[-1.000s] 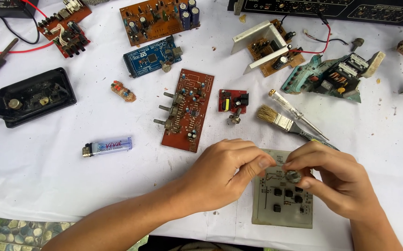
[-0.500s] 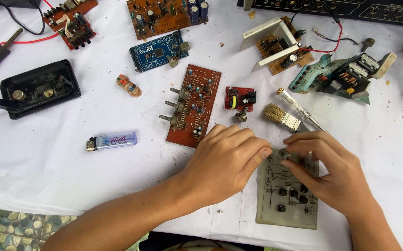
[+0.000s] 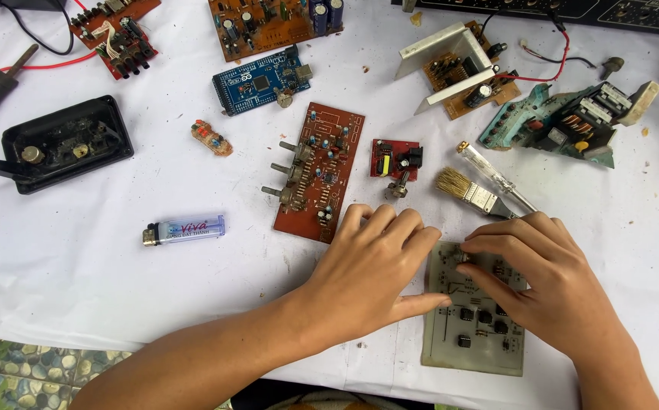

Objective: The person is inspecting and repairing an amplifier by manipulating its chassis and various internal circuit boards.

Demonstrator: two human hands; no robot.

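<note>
Pale grey circuit board lies flat on white cloth, lower right of frame. Left hand rests palm-down w/ fingers loosely spread at board's left edge, thumb touching it, holding nothing. Right hand lies over board's upper right, fingers curled onto small parts near top edge; can't tell if it pinches anything. Board looks thin, stiff, light, probably fragile at soldered components, so best gripped by bare edges, not chips. Paintbrush sits just above it; red-brown board at centre; lighter to the left.
</note>
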